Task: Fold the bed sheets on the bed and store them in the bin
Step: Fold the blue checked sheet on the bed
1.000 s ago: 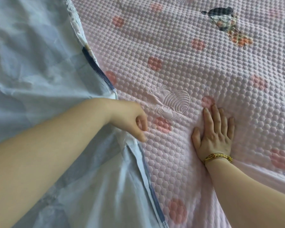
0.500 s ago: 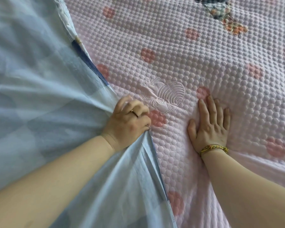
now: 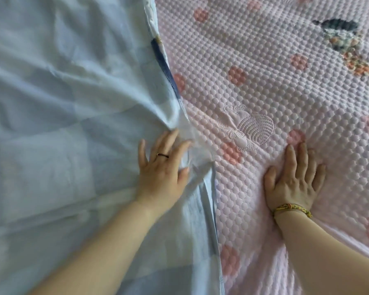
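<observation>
Blue bed sheet [image 3: 62, 107] covers the left part of the bed, its hem running down just beside the pink quilted mattress pad [image 3: 264, 67]. The bin is not in view.

The left hand [image 3: 162, 169] lies flat on the sheet just inside that hem, fingers spread and straight, gripping nothing. The cloth by its fingertips is gathered into a fan of creases. The right hand [image 3: 294, 179] presses palm-down on the pad, fingers straight and close together, apart from the sheet and holding nothing.

With neither of the 2 hands gripping cloth, I see 3 likely risks:

1. Smoothing with a flat palm could push the gathered creases outward rather than remove them, so they get locked into the next fold.
2. Further up, the hem is turned over and shows a dark blue strip [image 3: 162, 58]. Folding from here would probably leave that edge crooked.
3. The pad ripples around the right hand, so leaning harder may drag it and shift the sheet.
</observation>
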